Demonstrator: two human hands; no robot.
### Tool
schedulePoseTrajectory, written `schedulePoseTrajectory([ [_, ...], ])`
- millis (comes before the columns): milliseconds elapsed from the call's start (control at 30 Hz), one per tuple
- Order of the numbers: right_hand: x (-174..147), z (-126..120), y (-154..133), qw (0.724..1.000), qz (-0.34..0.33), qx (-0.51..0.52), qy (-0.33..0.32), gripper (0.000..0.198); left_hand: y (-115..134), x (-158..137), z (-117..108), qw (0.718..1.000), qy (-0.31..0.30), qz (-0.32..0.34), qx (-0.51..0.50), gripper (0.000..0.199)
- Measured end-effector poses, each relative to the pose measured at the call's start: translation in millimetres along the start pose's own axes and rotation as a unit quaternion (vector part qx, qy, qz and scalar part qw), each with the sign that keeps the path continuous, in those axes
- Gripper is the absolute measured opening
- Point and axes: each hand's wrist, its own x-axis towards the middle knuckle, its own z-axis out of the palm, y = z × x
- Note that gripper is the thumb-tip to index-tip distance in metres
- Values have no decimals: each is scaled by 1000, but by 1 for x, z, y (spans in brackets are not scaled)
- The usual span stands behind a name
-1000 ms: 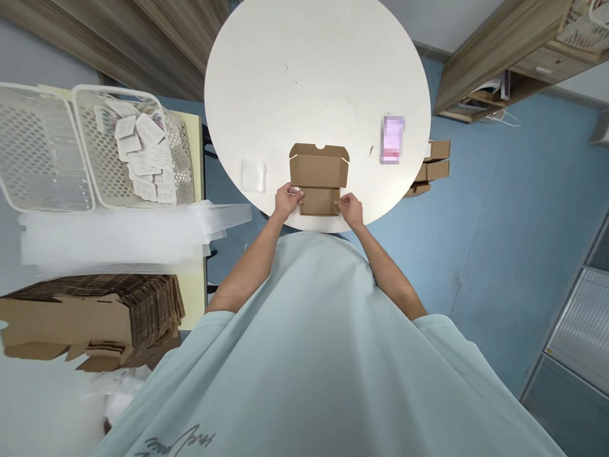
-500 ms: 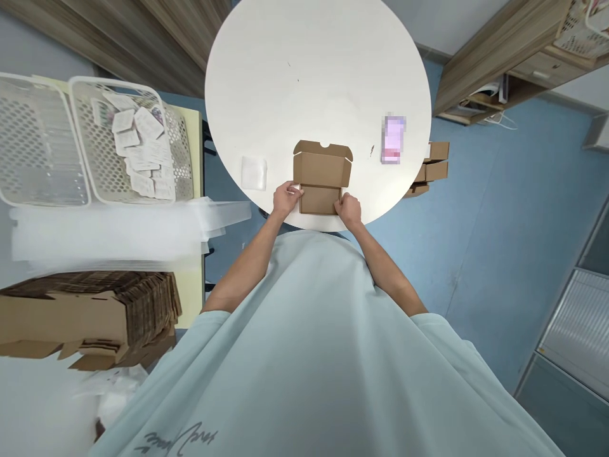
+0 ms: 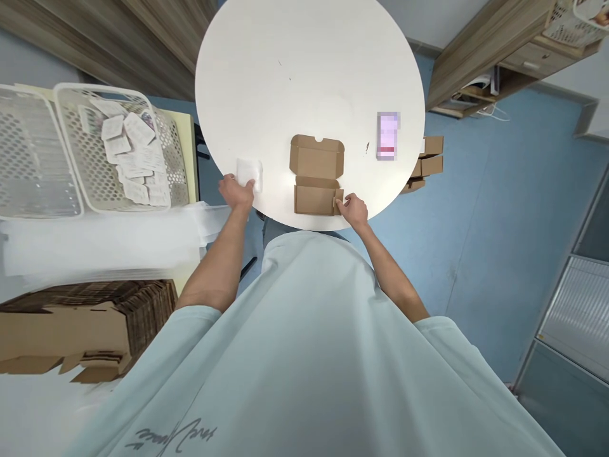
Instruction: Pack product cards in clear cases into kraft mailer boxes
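Observation:
On the round white table [image 3: 304, 76], a brown cardboard mailer box [image 3: 314, 200] lies with its lid [image 3: 318, 155] folded back, away from me. Its right side panel is pinched between the thumb and finger of my right hand [image 3: 354, 208]. A flat white packet [image 3: 250, 170] rests left of the box, close to the table's edge. My left hand [image 3: 236, 192] is closed round the packet's near end, thumb over its near right part. The undersides of those left fingers are hidden.
A pink-purple blurred item [image 3: 387, 135] lies right on the table. To the left, a white basket [image 3: 178, 149] holds cards beside stacked white sheets [image 3: 109, 241] and flattened cardboard [image 3: 61, 330]. Small brown boxes [image 3: 432, 165] stand beyond the table's right edge.
My left hand has let go of the box's left side and moved left to the white packet. My right hand stays at the box's right side, whose panel now leans inward.

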Motion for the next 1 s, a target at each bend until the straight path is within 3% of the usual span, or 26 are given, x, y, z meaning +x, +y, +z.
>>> schedulePoseTrajectory([
  [100, 7, 6, -5, 1000, 1, -4, -11, 25, 3, -1, 3, 995, 64, -70, 6, 50],
  [167, 12, 11, -11, 1000, 0, -11, -17, 27, 7, -3, 3, 995, 62, -76, 5, 47],
  [267, 19, 16, -18, 999, -2, -22, -23, 26, 13, -7, 1, 996, 71, -54, 32, 50],
  [333, 21, 18, -20, 999, -4, -28, -31, 23, 20, -12, 2, 996, 75, 1, 43, 51],
  [433, 19, 18, -21, 999, -5, -17, -44, 33, 36, -22, 18, 998, -21, 55, -19, 47],
  [500, 14, 18, -21, 999, 1, -2, -43, 51, 49, -30, 35, 990, -115, 31, -71, 52],
  [567, 9, 19, -22, 999, 9, 0, -41, 67, 61, -36, 53, 981, -163, 10, -105, 62],
  [700, 3, 19, -20, 999, -4, 7, -51, 67, 71, -41, 76, 969, -205, -15, -138, 61],
  [833, 1, 13, -12, 994, -16, 85, -66, 57, 68, -41, 77, 951, -243, -40, -188, 54],
  [900, -2, 10, -8, 993, -5, 101, -65, 63, 65, -44, 75, 939, -267, -55, -211, 49],
  [1000, -10, 16, -6, 995, 4, 85, -44, 87, 61, -50, 73, 928, -293, -63, -219, 46],
])
